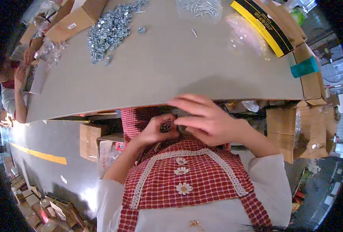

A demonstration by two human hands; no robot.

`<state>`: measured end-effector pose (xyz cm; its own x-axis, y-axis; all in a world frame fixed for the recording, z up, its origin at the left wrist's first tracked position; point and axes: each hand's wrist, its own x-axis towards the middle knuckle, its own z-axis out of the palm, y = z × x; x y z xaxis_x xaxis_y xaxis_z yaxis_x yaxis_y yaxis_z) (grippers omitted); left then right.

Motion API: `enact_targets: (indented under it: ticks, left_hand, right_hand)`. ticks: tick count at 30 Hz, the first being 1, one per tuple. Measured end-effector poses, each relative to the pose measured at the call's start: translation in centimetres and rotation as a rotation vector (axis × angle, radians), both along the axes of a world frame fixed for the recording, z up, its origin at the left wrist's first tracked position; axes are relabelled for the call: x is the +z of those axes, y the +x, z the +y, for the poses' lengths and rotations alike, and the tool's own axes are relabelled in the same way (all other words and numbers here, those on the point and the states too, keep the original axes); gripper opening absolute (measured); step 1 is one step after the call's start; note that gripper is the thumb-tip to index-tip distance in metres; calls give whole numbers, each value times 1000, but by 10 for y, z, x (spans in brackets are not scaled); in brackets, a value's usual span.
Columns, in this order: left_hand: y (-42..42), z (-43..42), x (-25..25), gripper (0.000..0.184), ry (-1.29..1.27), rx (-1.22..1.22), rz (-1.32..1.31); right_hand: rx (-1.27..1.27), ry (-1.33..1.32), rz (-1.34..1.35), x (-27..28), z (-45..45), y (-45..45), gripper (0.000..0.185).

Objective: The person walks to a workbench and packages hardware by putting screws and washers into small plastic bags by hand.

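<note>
Just below the table's front edge, my left hand [158, 130] is curled around a small clump of dark bits [165, 127]; they are too small to name, though they look like little metal parts. My right hand [208, 120] is close beside it on the right, fingers stretched out and apart, slightly blurred, with the fingertips near the left hand. Whether the right fingertips touch the clump, I cannot tell. Both hands are in front of a red checked apron [156, 181].
On the grey table [160, 73] are a pile of metal fasteners [109, 31], a bag of screws [202, 7], a loose screw [194, 33], a clear bag [248, 36], a yellow-black box [262, 27] and a teal cup [304, 67]. At left, another person's hands [21, 73] touch a small box [34, 79].
</note>
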<state>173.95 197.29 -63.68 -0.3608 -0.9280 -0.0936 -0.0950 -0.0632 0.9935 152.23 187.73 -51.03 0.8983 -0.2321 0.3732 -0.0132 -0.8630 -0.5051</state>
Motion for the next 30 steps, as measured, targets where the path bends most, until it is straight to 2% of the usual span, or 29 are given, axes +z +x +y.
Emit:
enact_targets:
  ticks: [4,7,8,11,12,16,19,21,25,30]
  left_hand:
    - [5,9,73,43,-224,43,45]
    - [10,7,101,40,-327,122,-142]
    - [12,6,110,39,-369,167,-215]
    - [4,-3,133,29,-606,430,-397]
    - [0,-4,138,20,-601,489,-354]
    - [-7,-13,139,19,-547,640,-182]
    - [-17,-21,147,11,-558,691,-219]
    - [-20,-27,151,8,-648,664,-289]
    - [-26,-40,160,11,-886,515,-431]
    - [-42,-57,169,9,-831,362,-383]
  right_hand:
    - [121,-51,-80,0,9,35,22]
    - [129,-35,-114,4,2,41,17]
    - [58,-64,-149,7,0,39,16]
    - [-156,205,-145,23,-3,28,12]
    - [-199,119,-211,25,-6,27,10]
    - [-286,160,-162,43,-8,18,13]
    - [-353,227,-134,42,-8,11,16]
    - [-406,306,-111,41,-7,8,18]
    - [-361,103,-251,34,-15,5,18]
    - [-312,98,-270,37,-22,-20,17]
